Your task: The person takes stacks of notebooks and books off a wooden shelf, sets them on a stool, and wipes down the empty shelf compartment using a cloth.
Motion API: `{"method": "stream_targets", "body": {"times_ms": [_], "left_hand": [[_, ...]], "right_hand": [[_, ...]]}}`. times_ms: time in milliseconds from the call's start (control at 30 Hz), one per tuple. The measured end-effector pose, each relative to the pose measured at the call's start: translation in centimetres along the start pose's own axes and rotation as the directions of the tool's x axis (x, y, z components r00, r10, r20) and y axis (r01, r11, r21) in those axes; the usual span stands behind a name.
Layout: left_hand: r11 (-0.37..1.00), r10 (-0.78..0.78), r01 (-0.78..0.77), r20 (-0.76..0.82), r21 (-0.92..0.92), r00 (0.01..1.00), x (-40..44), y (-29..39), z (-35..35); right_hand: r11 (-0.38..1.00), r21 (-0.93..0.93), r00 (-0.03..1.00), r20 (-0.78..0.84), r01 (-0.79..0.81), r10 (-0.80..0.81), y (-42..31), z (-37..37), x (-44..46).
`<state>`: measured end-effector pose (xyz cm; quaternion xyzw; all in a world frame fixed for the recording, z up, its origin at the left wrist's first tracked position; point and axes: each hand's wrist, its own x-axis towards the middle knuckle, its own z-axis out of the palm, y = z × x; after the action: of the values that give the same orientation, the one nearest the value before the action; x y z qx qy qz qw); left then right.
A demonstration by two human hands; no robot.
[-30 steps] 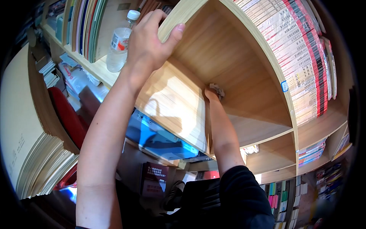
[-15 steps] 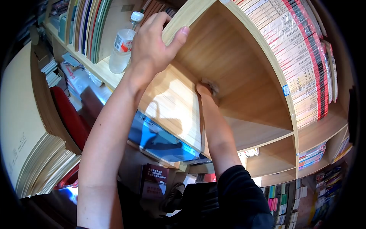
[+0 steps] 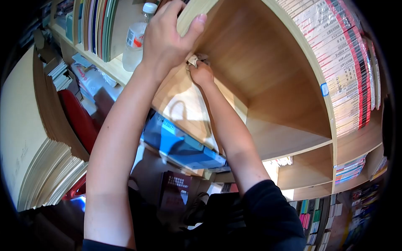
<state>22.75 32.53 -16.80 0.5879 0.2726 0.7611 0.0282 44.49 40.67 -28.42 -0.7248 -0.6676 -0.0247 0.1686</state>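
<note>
My left hand (image 3: 167, 46) grips the front edge of an upright wooden shelf panel (image 3: 199, 14), the thumb on the inner side and the fingers around the other side. Deep in the wooden compartment (image 3: 268, 62), my right hand (image 3: 202, 73) presses a crumpled, pale cloth (image 3: 193, 61) against the left part, near the corner. Much of the cloth is hidden behind the fingers. A clear plastic bottle (image 3: 133, 54) with a white cap stands on a neighbouring shelf, just left of my left hand.
Shrink-wrapped red-and-white books (image 3: 335, 62) fill the shelf on the right. Blue boxed items (image 3: 180, 142) sit below the compartment. A large stack of paper (image 3: 50, 171), a red chair-like object (image 3: 77, 121) and a dark red book (image 3: 175, 190) lie to the left and below.
My right hand has moved with the cloth from the back of the compartment leftward and up in view. My left hand keeps its hold on the panel, and the view has shifted slightly.
</note>
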Motion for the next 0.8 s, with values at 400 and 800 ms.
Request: {"method": "stream_targets", "body": {"times_ms": [400,800], "left_hand": [[0.990,-0.036,0.029,0.053,0.140,0.998,-0.5,-1.9,0.4],[0.891,-0.234,0.184,0.073,0.416,0.969,-4.4,3.2,-1.4]], "right_hand": [[0.871,0.183,0.886,-0.187,0.455,-0.424,-5.5,-3.9,-20.9],[0.999,-0.043,0.996,-0.087,-0.006,0.002,10.5,-7.6,-23.8]]}}
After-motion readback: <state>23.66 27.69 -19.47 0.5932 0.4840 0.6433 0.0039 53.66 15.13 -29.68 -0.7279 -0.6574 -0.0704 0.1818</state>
